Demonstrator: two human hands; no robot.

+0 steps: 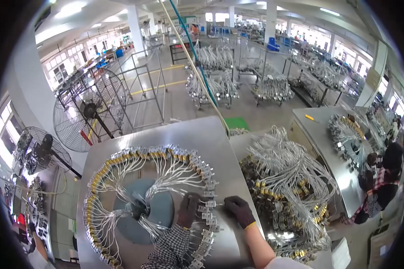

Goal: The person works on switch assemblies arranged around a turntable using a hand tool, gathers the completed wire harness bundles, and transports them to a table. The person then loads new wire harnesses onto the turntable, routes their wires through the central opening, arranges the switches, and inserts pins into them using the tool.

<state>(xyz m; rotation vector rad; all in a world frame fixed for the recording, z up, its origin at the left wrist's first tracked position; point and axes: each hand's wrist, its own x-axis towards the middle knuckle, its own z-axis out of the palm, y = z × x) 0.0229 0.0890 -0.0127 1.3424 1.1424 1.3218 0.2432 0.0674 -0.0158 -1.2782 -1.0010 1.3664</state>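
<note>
A ring of small metal parts with brass-coloured sections (93, 197) lies on the steel table (211, 130), with pale wires running inward to a round grey disc (134, 188). My left hand (190, 209), in a dark glove, is at the inner right side of the ring, its fingers bent against a metal part (207, 204). My right hand (239, 210), in a dark glove with a yellow cuff, is just outside the ring at the same part, fingers closed together. What either hand grips is too small to make out.
Bundled wires with metal parts (296, 175) are heaped right of the table. Large fans (90, 110) stand at the left. A co-worker (386, 179) is at another table (341, 166) on the right. Cords (197, 67) hang ahead; loaded racks (213, 78) stand beyond.
</note>
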